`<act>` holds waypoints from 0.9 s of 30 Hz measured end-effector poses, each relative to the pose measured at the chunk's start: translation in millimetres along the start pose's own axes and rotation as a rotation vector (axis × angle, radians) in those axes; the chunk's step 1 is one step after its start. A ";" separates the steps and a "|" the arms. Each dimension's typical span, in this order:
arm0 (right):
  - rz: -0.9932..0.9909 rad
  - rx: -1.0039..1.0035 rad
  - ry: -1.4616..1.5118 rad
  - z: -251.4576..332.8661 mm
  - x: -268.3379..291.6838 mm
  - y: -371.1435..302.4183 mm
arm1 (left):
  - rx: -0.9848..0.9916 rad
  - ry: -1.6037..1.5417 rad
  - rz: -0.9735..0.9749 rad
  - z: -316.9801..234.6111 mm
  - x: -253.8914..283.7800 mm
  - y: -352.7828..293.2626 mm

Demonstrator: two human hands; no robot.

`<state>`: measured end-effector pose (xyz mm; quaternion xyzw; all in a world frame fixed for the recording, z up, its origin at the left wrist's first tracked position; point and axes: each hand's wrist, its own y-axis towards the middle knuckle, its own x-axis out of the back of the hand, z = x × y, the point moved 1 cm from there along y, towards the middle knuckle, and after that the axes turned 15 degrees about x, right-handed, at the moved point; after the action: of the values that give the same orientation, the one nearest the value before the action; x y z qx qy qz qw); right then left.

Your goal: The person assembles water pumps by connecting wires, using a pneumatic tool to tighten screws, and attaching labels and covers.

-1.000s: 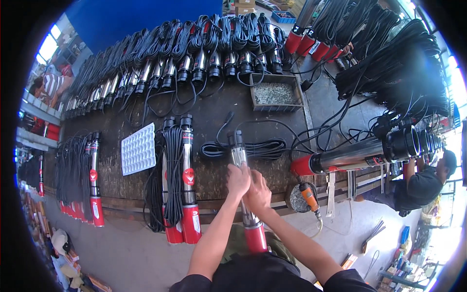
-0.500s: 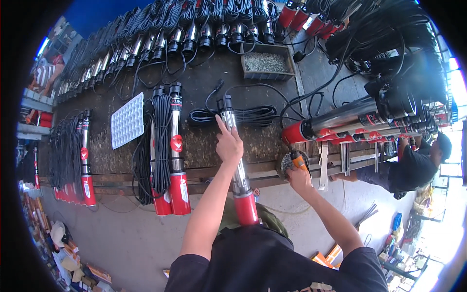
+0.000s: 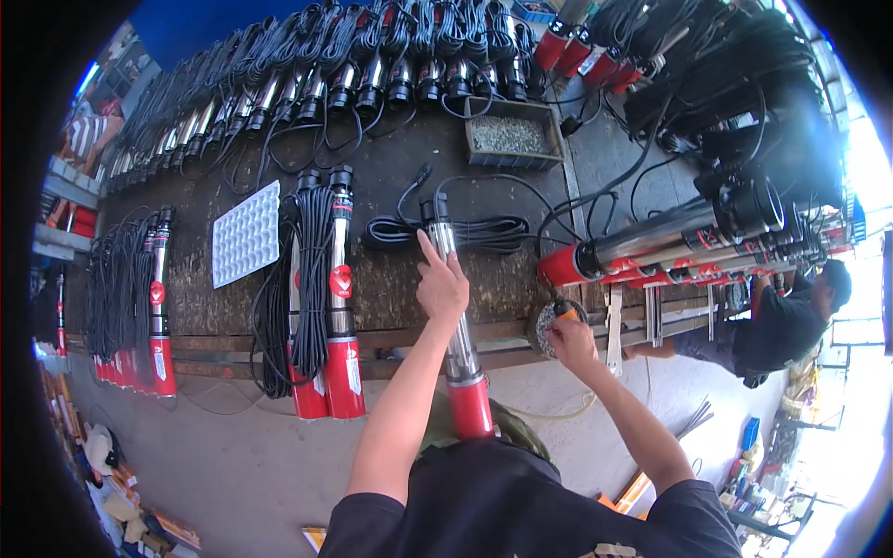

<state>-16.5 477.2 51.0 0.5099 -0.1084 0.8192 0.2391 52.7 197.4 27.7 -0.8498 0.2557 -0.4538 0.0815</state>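
A steel-and-red tubular submersible pump (image 3: 470,409) slants across the table edge, its red end near my body and its black top on the table. My left hand (image 3: 441,288) is closed round its steel tube, index finger stretched toward the top. At the right, my right hand (image 3: 573,344) grips an orange-and-dark power screwdriver (image 3: 565,309), mostly hidden by the fingers. The tool is over a round dish (image 3: 541,337) of small metal pieces at the table edge. Behind the pump top lies a coiled black cable (image 3: 488,232).
Two finished-looking pumps with cables (image 3: 341,279) lie left, beside a white dimpled tray (image 3: 246,234). A grey bin (image 3: 512,156) of small metal parts sits behind. More pumps (image 3: 651,242) are stacked right; a co-worker (image 3: 791,321) is beyond.
My right hand and the screwdriver have shifted slightly at the dish, and the tool shows less. My left hand keeps its hold on the pump. The whole view has shifted a little.
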 end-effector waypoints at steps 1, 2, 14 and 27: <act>-0.020 -0.032 0.061 9.4 5.3 17.6 | -0.001 -0.004 0.000 1.0 0.4 1.4; -0.041 -0.073 0.118 20.0 10.8 37.3 | -0.006 -0.007 0.008 -0.4 1.2 0.1; -0.109 -0.160 0.804 81.0 -29.3 253.4 | -0.019 -0.020 -0.037 2.6 -1.0 0.1; -0.116 0.325 0.066 80.8 -37.4 284.3 | 0.012 0.007 -0.003 -0.8 2.1 2.4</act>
<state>-82.3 187.5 73.5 0.5200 0.0630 0.8271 0.2039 52.1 194.4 28.8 -0.8480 0.2520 -0.4584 0.0852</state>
